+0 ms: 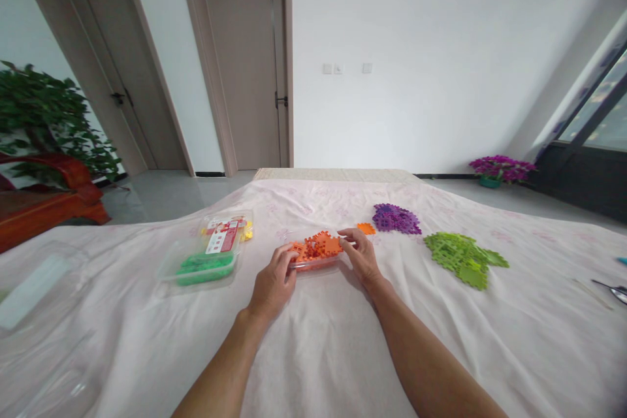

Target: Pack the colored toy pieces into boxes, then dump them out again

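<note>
In front of me a clear plastic container (316, 265) holds a heap of orange interlocking tiles (318, 245) with notched edges. My left hand (275, 279) is closed at the container's left edge, its fingertips against the orange tiles there. At the opposite side, my right hand (362, 258) pinches an orange tile at the heap's right end; the tips of its fingers are partly hidden. A single orange tile (366, 228) lies on the cloth just beyond the right hand.
Purple tiles (396, 219) and lime-green tiles (465, 258) lie in piles to the right. A lidded box (215, 245) with green and yellow pieces stands left. Clear plastic containers (34, 287) sit farther left. Scissors (618, 292) lie at the right edge of the cloth-covered surface (313, 353).
</note>
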A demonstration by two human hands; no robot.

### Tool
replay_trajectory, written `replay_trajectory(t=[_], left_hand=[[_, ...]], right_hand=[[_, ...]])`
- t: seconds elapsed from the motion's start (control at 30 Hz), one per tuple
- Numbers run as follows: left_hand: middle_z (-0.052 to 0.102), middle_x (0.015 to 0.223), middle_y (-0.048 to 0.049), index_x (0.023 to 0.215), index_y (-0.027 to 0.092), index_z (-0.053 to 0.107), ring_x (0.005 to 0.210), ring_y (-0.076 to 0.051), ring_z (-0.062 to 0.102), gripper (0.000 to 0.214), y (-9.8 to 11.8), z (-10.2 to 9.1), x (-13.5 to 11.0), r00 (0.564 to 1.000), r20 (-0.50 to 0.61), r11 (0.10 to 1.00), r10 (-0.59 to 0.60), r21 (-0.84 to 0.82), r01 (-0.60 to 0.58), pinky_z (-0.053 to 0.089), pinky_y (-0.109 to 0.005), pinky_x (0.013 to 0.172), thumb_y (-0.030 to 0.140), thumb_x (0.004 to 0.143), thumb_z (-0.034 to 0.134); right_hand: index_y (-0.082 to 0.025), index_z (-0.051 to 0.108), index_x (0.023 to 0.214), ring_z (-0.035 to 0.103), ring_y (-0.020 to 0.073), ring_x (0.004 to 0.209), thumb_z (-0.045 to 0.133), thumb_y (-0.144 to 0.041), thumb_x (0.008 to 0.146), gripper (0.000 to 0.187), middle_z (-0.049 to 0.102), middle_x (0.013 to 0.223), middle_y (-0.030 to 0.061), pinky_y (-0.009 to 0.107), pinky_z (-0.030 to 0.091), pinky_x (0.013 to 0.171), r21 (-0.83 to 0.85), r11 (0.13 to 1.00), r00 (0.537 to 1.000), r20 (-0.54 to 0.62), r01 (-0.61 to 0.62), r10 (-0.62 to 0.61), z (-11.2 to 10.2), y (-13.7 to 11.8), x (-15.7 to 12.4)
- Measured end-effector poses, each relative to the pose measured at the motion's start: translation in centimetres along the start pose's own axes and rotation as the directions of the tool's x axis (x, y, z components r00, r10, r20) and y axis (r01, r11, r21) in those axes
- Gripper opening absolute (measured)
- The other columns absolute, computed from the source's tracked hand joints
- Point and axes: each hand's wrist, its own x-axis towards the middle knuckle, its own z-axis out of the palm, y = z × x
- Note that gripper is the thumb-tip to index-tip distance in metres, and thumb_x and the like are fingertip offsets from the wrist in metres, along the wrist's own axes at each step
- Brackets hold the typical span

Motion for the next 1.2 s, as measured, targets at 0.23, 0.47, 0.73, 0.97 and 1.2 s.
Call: replay_trajectory(t=[0.23, 0.47, 0.73, 0.97, 1.2], left_hand=[[0.055, 0.136, -0.0043, 0.115, 0.027, 0.055, 0.112, -0.018, 0.064, 0.036, -0.1, 0.0, -0.1, 1.000, 0.000, 1.000, 0.004, 0.000, -0.004, 0.058, -0.031, 0.087, 0.007, 0.085, 0.052], [0.054, 0.137, -0.0044, 0.116, 0.027, 0.053, 0.115, -0.018, 0.063, 0.036, -0.1, 0.0, 0.0, 1.000, 0.010, 1.000, -0.003, 0.012, 0.003, 0.057, -0.032, 0.090, 0.007, 0.086, 0.051], [0.054, 0.136, -0.0047, 0.116, 0.026, 0.054, 0.114, -0.019, 0.063, 0.035, 0.0, 0.0, 0.0, 1.000, 0.009, 1.000, 0.000, 0.001, 0.000, 0.058, -0.033, 0.089, 0.008, 0.086, 0.051], [0.054, 0.137, -0.0043, 0.116, 0.027, 0.055, 0.116, -0.019, 0.062, 0.037, 0.0, 0.0, -0.1, 1.000, 0.006, 1.000, -0.003, 0.001, 0.003, 0.057, -0.033, 0.092, 0.007, 0.085, 0.052], [0.054, 0.137, -0.0044, 0.117, 0.026, 0.054, 0.116, -0.019, 0.062, 0.037, -0.1, 0.1, 0.0, 1.000, 0.011, 1.000, 0.000, 0.000, 0.000, 0.057, -0.033, 0.091, 0.007, 0.086, 0.051]], right_hand=[[-0.021, 0.071, 0.092, 0.062, 0.0192, 0.079, 0.057, -0.037, 0.082, 0.023, 0.068, 0.095, 0.0070, 0.031, 0.051, 0.071, 0.013, 1.000, 0.998, 0.055, 0.018, -0.018, 0.3, -0.1, -0.1], [-0.019, 0.070, 0.097, 0.062, 0.0181, 0.076, 0.058, -0.038, 0.082, 0.027, 0.068, 0.095, 0.0069, 0.029, 0.053, 0.063, 0.027, 0.998, 0.997, 0.066, -0.052, 0.050, 0.5, 0.6, 0.0], [-0.020, 0.070, 0.098, 0.062, 0.0179, 0.078, 0.057, -0.040, 0.082, 0.029, 0.068, 0.099, 0.0071, 0.027, 0.054, 0.063, 0.012, 0.999, 0.997, 0.061, -0.048, 0.047, 0.6, 0.9, 0.0], [-0.020, 0.070, 0.099, 0.062, 0.0174, 0.077, 0.058, -0.041, 0.082, 0.029, 0.068, 0.101, 0.0069, 0.027, 0.053, 0.063, 0.009, 0.999, 0.996, 0.065, -0.054, 0.053, 0.6, 1.0, 0.0], [-0.020, 0.070, 0.101, 0.061, 0.0166, 0.077, 0.058, -0.041, 0.083, 0.030, 0.068, 0.102, 0.0067, 0.027, 0.053, 0.063, 0.003, 0.999, 0.997, 0.064, -0.042, 0.042, 0.8, 1.3, 0.1]])
